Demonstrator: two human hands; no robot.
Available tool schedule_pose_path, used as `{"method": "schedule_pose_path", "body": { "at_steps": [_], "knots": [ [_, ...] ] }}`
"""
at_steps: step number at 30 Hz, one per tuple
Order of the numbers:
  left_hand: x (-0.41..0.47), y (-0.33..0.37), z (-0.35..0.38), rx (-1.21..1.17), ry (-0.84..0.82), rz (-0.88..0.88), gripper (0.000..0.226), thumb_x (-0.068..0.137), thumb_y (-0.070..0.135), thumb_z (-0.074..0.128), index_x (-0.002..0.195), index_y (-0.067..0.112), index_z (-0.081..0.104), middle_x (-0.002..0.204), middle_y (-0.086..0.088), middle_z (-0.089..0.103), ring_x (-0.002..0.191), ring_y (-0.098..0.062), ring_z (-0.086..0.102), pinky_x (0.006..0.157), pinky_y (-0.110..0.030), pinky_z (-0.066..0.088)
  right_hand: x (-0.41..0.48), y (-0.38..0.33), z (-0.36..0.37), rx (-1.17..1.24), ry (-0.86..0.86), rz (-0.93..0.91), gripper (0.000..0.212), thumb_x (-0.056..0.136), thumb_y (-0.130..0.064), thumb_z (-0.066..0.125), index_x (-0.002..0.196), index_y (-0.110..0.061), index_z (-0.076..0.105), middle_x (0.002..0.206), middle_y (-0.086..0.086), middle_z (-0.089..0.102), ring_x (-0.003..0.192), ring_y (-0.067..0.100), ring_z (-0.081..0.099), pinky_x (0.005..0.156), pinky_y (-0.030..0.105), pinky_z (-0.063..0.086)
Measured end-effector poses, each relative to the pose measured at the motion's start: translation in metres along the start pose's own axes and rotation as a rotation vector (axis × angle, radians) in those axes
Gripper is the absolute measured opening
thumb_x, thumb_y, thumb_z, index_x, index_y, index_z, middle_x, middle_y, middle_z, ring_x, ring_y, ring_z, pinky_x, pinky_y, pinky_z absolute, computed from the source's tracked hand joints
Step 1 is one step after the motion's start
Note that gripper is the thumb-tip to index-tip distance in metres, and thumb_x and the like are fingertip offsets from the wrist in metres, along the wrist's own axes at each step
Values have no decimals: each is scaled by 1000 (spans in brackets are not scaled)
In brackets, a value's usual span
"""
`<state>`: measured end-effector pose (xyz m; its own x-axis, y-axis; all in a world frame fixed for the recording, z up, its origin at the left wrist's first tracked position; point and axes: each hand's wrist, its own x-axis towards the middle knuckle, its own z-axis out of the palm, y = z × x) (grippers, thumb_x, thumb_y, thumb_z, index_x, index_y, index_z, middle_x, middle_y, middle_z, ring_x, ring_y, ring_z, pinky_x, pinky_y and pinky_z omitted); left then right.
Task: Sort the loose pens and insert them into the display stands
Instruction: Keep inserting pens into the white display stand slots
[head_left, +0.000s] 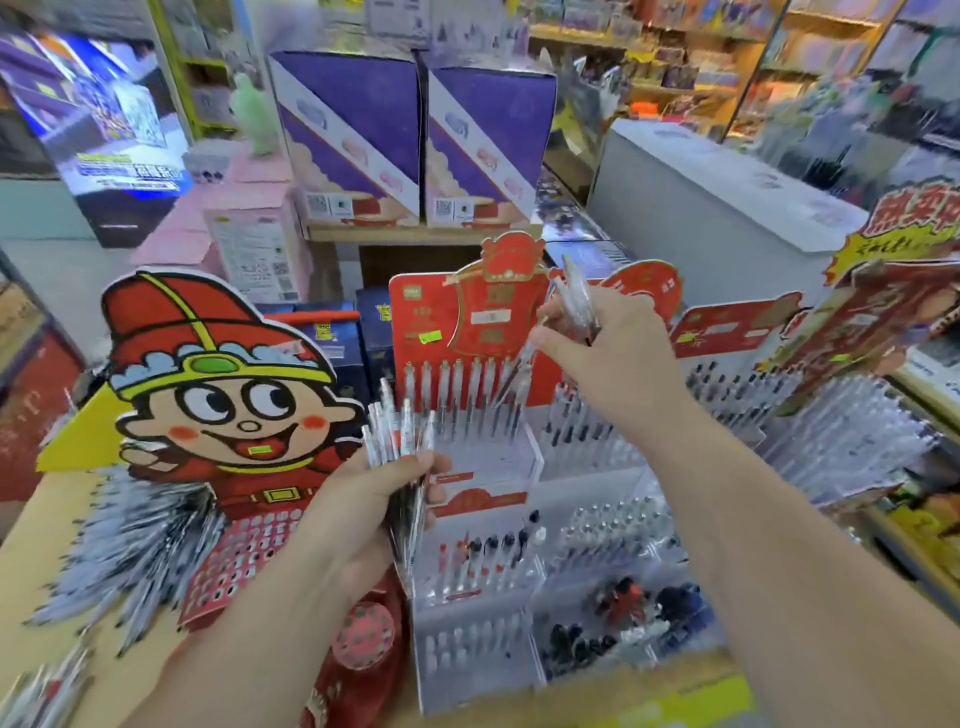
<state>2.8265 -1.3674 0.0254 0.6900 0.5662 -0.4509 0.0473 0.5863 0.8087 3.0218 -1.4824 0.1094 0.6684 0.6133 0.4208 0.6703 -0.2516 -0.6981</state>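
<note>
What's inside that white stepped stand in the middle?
Rows of upright pens stand in the white stand; a lower row has black and red tops. The left hand and its pen bundle cover part of the stand's left side.

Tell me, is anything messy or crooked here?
Yes. The loose pens lie in a messy fan beside the cartoon stand, pointing every which way instead of standing upright in a stand's holes.

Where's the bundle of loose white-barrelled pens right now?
Head view, left of centre: the bundle of white-barrelled pens is gripped in the left hand, between the cartoon-boy cardboard cutout and the red-backed tiered pen stand.
</note>
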Motion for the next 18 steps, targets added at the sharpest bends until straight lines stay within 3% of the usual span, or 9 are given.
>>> {"method": "schedule_pose_path", "body": {
  "at_steps": [6, 10, 16, 18],
  "knots": [
    [6, 0, -1, -24, 62, 44, 30, 94, 11, 66, 121, -1, 65, 86, -8, 76, 63, -15, 64, 50, -25, 51, 7, 22, 18, -217, -96, -51, 12, 89, -30, 74, 93, -20, 69, 81, -5, 66, 72, 11, 56, 60, 8, 35],
    [9, -5, -2, -47, 69, 56, 28, 93, 9, 66, 120, 2, 65, 95, -10, 76, 64, -15, 64, 53, -27, 50, 11, 27, 16, -198, -84, -24, 15, 88, -29, 74, 99, -19, 72, 85, -4, 69, 78, 16, 61, 69, 27, 44],
    [7, -9, -2, -64, 44, 65, 23, 94, 5, 63, 117, 3, 64, 90, -10, 74, 63, -15, 62, 55, -28, 49, 12, 27, 17, -207, -93, -30, 16, 89, -30, 74, 98, -16, 72, 83, -2, 70, 79, 18, 64, 74, 34, 52],
    [8, -9, -4, -50, 38, 73, 24, 94, 6, 63, 118, 3, 64, 90, -9, 74, 63, -15, 63, 56, -29, 49, 11, 26, 18, -229, -89, -56, 18, 90, -30, 73, 100, -16, 72, 84, -3, 70, 79, 17, 63, 72, 31, 51]
  ]
}}
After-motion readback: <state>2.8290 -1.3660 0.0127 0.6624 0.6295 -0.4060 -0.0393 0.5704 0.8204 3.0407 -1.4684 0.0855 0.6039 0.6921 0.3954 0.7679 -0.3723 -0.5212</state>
